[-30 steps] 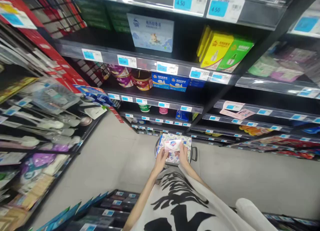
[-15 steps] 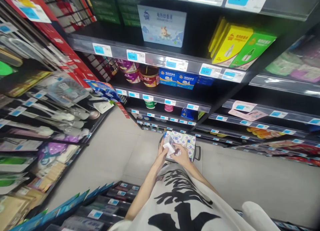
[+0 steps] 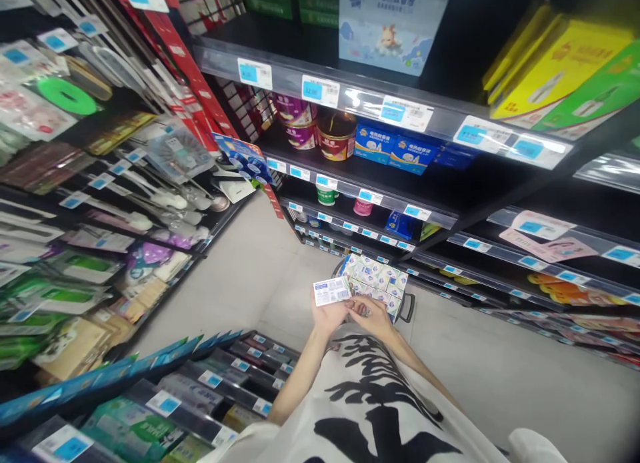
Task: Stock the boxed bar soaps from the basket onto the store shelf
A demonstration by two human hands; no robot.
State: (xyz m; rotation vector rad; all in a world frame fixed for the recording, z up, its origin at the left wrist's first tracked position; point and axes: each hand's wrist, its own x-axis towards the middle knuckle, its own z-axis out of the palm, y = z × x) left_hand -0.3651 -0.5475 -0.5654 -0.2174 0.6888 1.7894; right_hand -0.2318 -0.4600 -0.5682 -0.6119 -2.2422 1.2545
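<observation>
My left hand (image 3: 328,318) holds a small white box (image 3: 331,292) with blue and grey print and a barcode. Its printed side faces up at me. Close against it on the right, my right hand (image 3: 374,315) has its fingers curled together near the box's corner; what they pinch, if anything, is too small to make out. Just beyond both hands stands a dark-handled basket (image 3: 410,307) on the floor. Several white-and-green patterned boxes (image 3: 383,279) fill its top in rows.
Ahead is a black shelf unit with blue cartons (image 3: 374,144), purple tubs (image 3: 303,136), a pale blue box (image 3: 393,26) and yellow boxes (image 3: 563,66). Hanging kitchen tools (image 3: 170,197) line the left. Another low shelf (image 3: 200,376) stands near at lower left. Grey floor (image 3: 250,276) runs between.
The white box has been turned so its printed side lies flat facing up, and it has shifted left. My left hand is now under it. The view has moved, sliding the shelves right.
</observation>
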